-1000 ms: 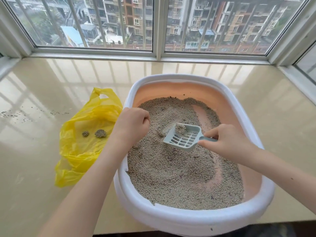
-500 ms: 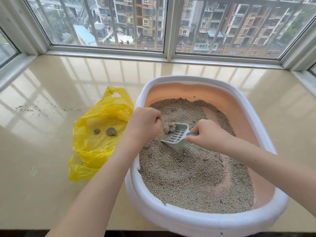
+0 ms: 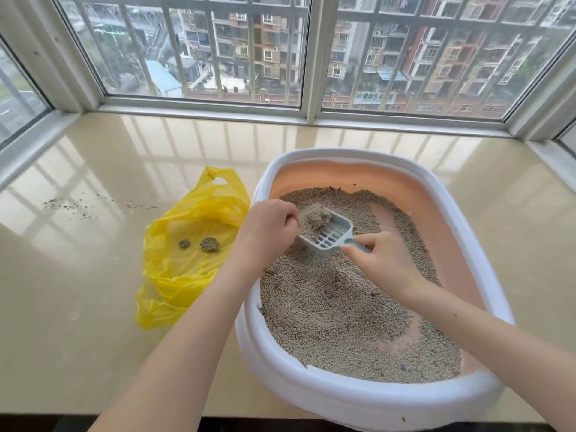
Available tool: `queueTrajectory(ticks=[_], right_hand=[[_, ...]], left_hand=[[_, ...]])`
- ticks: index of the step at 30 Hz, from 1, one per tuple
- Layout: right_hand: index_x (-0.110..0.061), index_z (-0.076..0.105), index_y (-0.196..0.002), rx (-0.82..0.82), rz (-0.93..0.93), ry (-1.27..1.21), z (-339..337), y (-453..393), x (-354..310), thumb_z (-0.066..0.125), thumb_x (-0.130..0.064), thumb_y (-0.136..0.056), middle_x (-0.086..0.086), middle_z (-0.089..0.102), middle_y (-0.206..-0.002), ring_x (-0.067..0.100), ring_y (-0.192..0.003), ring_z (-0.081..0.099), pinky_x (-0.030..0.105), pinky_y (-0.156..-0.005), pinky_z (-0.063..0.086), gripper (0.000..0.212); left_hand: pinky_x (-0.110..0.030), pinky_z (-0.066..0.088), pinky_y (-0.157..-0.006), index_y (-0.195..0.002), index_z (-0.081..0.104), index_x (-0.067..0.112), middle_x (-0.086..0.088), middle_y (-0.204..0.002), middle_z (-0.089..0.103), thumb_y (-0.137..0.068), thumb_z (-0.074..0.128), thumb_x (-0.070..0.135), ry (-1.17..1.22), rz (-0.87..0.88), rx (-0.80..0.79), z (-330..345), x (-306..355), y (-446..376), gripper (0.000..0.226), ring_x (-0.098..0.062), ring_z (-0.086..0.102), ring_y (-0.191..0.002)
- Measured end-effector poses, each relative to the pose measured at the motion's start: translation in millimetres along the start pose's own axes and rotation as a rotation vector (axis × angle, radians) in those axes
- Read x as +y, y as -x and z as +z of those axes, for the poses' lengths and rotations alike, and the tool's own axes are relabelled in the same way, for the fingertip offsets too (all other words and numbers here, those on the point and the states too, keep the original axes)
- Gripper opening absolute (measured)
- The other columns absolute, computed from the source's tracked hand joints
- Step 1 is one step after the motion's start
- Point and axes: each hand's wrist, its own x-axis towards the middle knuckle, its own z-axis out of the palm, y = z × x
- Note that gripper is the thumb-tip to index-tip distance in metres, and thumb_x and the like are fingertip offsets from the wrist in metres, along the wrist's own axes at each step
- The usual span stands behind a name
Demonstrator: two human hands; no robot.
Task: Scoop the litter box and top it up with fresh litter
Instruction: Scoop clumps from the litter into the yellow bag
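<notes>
- Nearest the camera, the white-rimmed litter box (image 3: 358, 403) sits on the glossy beige surface (image 3: 78, 322) and fills the 5 o'clock part of the view. Its peach inner tray holds grey litter (image 3: 336, 322), thin enough that bare bottom shows in streaks toward 3 o'clock.
- The right hand (image 3: 385, 263) grips the handle of the pale blue slotted scoop (image 3: 328, 236), which is raised just above the litter near the box's 10 o'clock side.
- A clump (image 3: 315, 219) lies in the scoop's bowl, loose grains already sifted away.
- The left hand (image 3: 266, 233) is curled into a fist against the scoop's front edge; whether it pinches anything, I cannot tell.
- Judged from this, the scooping step is in hand, with topping-up not yet begun. The next move calls for carrying the scoop level over the rim toward 9 o'clock and tipping it above the bag.
- Just beside the box at 9 o'clock lies a yellow plastic bag (image 3: 187, 275), spread flat, with two small clumps (image 3: 209, 244) resting on it.
- Farther off, at 10 o'clock, scattered litter grains (image 3: 78, 207) dot the surface.
- No fresh litter supply is in view.
</notes>
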Motion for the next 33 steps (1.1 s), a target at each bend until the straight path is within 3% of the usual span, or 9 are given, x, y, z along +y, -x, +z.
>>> queueTrajectory(ticks=[8, 12, 16, 23, 27, 33], right_hand=[[-0.003, 0.073, -0.082, 0.095, 0.011, 0.001, -26.1, 17.4, 2.2, 0.061, -0.027, -0.092, 0.003, 0.048, -0.047, 0.008, -0.039, 0.026, 0.014, -0.038, 0.02, 0.029], [-0.015, 0.077, -0.084, 0.046, 0.028, -0.011, -30.0, 20.9, 3.8, 0.063, -0.026, -0.091, -0.006, 0.046, -0.045, 0.007, -0.039, 0.025, 0.014, -0.038, 0.021, 0.018], [-0.005, 0.075, -0.081, 0.057, 0.039, -0.006, -31.6, 19.2, 11.5, 0.063, -0.028, -0.089, -0.002, 0.044, -0.047, 0.012, -0.044, 0.027, 0.013, -0.039, 0.026, 0.027], [-0.011, 0.065, -0.061, 0.118, -0.023, 0.064, -35.7, 23.8, 12.3, 0.062, -0.027, -0.09, -0.007, 0.037, -0.043, 0.012, -0.044, 0.026, 0.022, -0.044, 0.02, 0.034], [-0.009, 0.072, -0.072, 0.118, -0.043, 0.067, -36.7, 23.3, 12.5, 0.061, -0.03, -0.09, -0.005, 0.041, -0.044, 0.011, -0.043, 0.027, 0.023, -0.045, 0.019, 0.03], [0.0, 0.068, -0.069, 0.114, 0.005, 0.056, -38.1, 22.2, 12.5, 0.06, -0.026, -0.09, -0.007, 0.034, -0.043, 0.012, -0.044, 0.023, 0.019, -0.04, 0.021, 0.034]], left_hand=[[-0.027, 0.037, -0.06, -0.07, 0.069, 0.01, 0.0, -0.071, 0.067, -0.079, 0.048, 0.004, -0.02, -0.001, -0.008, 0.8, -1.0, 0.1, 0.024, -0.015, 0.056, -0.068], [-0.027, 0.039, -0.06, -0.07, 0.069, 0.01, 0.001, -0.071, 0.067, -0.079, 0.047, 0.004, -0.018, -0.008, -0.017, 1.7, -0.3, -0.2, 0.025, -0.015, 0.057, -0.069], [-0.027, 0.037, -0.061, -0.071, 0.07, 0.01, 0.0, -0.072, 0.068, -0.079, 0.048, 0.004, -0.04, -0.001, -0.014, 1.6, -0.9, -1.2, 0.024, -0.017, 0.059, -0.072], [-0.026, 0.036, -0.062, -0.071, 0.071, 0.01, -0.001, -0.073, 0.069, -0.078, 0.049, 0.004, -0.051, 0.008, -0.013, 1.6, 0.4, -1.5, 0.024, -0.019, 0.059, -0.072], [-0.026, 0.035, -0.06, -0.071, 0.071, 0.01, -0.001, -0.073, 0.068, -0.078, 0.049, 0.003, -0.047, 0.005, -0.011, 2.3, 0.6, -1.2, 0.024, -0.018, 0.058, -0.069], [-0.027, 0.04, -0.063, -0.07, 0.071, 0.011, 0.001, -0.072, 0.068, -0.078, 0.049, 0.004, -0.051, 0.011, -0.008, 1.8, 0.3, -1.1, 0.024, -0.015, 0.059, -0.07]])
